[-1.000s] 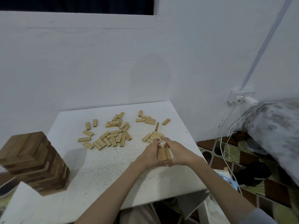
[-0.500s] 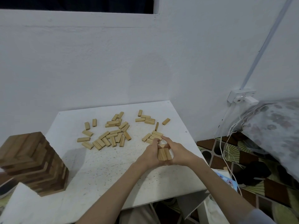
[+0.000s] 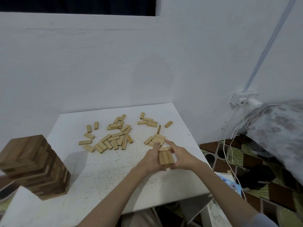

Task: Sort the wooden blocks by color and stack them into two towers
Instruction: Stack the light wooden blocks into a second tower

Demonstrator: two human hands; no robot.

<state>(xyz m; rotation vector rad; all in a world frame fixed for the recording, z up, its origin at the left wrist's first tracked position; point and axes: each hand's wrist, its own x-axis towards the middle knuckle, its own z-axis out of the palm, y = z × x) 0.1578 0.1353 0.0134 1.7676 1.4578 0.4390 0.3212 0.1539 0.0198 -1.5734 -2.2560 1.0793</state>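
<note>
Change: over the last second little has shifted; both hands stay cupped round the same small stack, squaring it, so the light tower is barely begun.
Left hand (image 3: 151,158): closed against the left side of the light stack (image 3: 166,157), fingers curled on it.
Right hand (image 3: 181,157): pressed on the right side, forefinger stretched toward a block laid crosswise at the far end.
Light stack: three blocks side by side on the bench (image 3: 101,169), near its right edge.
Loose blocks (image 3: 113,136): pale, smooth, oblong sticks scattered flat, farther back.
Dark tower (image 3: 32,167): done, tall, crosswise layers of brown wood, at the left.
Bench: white, speckled, matte.
</note>
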